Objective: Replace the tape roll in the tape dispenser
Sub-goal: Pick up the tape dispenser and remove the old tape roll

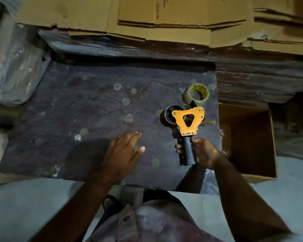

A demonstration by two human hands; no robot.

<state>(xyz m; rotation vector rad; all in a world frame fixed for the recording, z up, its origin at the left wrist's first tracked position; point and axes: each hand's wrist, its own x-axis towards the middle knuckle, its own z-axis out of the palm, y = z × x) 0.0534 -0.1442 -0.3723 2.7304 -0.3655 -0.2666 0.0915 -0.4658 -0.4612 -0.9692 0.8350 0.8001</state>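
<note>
An orange tape dispenser (188,120) with a black handle is held upright over the dark wrapped work surface (94,110). My right hand (202,151) grips its handle. A brown roll or core (170,116) sits on the dispenser's black hub at its left side. Just beyond it a clear tape roll with a yellow-printed core (197,93) stands on the surface, apart from both hands. My left hand (123,153) hovers flat over the surface to the dispenser's left, fingers spread, holding nothing.
An open cardboard box (248,142) stands right of the surface. Flattened cardboard sheets (164,18) are stacked along the back. Plastic-wrapped bundles (16,72) lie at the left. Pale floor (33,206) lies in front, by my body.
</note>
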